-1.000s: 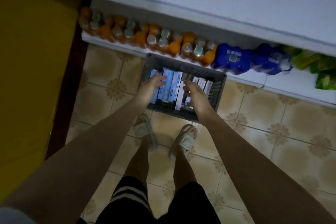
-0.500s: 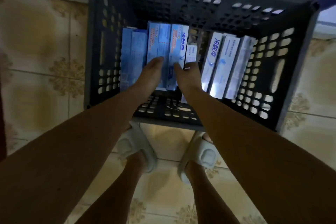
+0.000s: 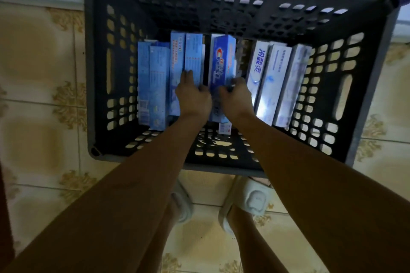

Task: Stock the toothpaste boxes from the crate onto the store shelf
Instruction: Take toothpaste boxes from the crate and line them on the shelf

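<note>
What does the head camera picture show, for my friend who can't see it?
Two hands, left and right, reach into a dark plastic crate on a tiled floor, grasping a dark blue toothpaste box among light blue and white boxes.

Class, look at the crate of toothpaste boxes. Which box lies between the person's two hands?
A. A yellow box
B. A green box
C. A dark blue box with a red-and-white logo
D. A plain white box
C: the dark blue box with the red-and-white logo sits in the grey crate between the left hand and the right hand; the white boxes stand further right.
</note>
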